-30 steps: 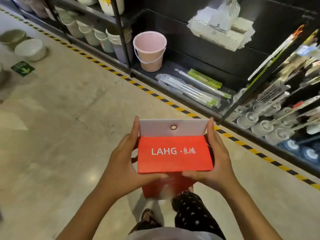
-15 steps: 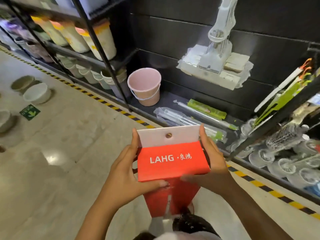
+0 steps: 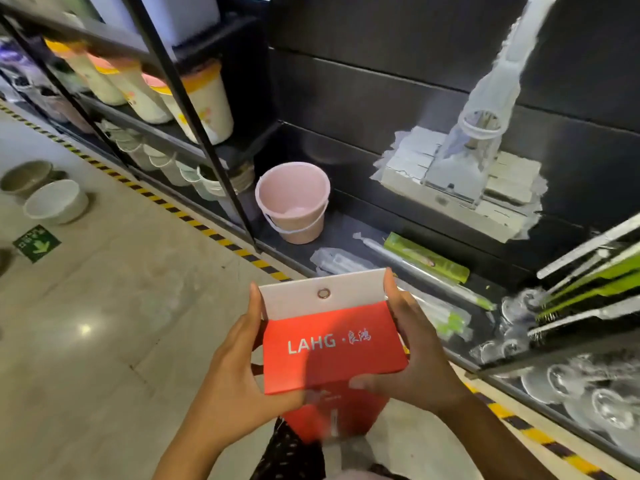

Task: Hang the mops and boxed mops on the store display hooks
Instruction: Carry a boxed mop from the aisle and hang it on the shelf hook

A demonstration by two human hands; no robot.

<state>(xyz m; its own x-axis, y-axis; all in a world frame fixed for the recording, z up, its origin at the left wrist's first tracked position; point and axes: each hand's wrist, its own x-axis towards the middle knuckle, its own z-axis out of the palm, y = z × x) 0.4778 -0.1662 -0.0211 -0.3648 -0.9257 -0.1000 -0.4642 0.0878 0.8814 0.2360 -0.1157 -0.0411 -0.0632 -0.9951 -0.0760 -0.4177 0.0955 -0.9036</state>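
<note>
Red boxed mop (image 3: 332,344), lower end blurred; left hand (image 3: 239,375), right hand (image 3: 415,358) gripping.

Pink bucket (image 3: 292,202) on the bottom shelf (image 3: 346,233), white bowl (image 3: 55,201) and green sticker (image 3: 37,243) on the floor (image 3: 104,323)

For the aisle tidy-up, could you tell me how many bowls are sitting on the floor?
2: a beige bowl at the far left and a white bowl beside it, nearer the camera. Others may lie beyond the left edge.

Glossy beige floor (image 3: 104,323), hazard-striped edge (image 3: 204,231), black shelving (image 3: 203,133), dark wall (image 3: 381,81)
</note>
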